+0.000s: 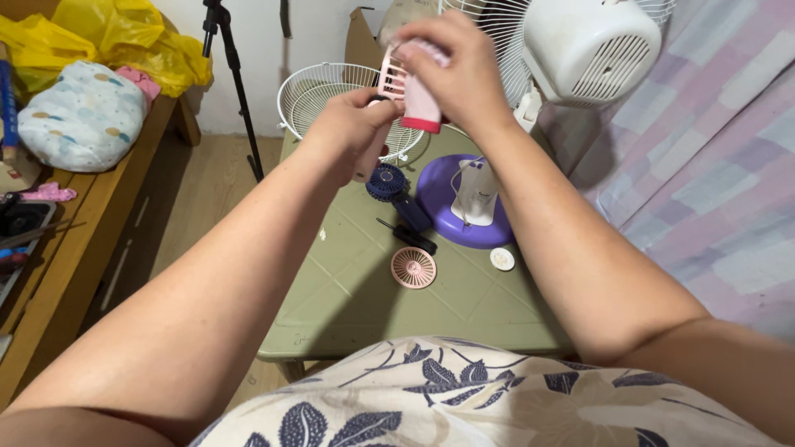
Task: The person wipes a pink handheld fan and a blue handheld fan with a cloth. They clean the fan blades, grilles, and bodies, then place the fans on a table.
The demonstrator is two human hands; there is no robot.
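Both forearms extend forward and upward over the green desk [348, 290], hands meeting above its far edge. Right hand [451, 70] is raised highest, fingers curled and closed around a pink-white cloth [421, 103] pressed against a small pink fan [391, 79]; the wrist bends downward. Left hand [352, 132] sits just below and to the left of the right hand, fingers clamped on the fan's lower part, whose handle is largely hidden by the palm. The fan shows a pink ribbed grille, tilted, only partly visible between the hands. Below the hands on the desk lie a dark blue handheld fan [396, 194], a round pink grille cover [413, 267] and a black screwdriver [406, 236]. A purple fan base [451, 207] stands under the right forearm.
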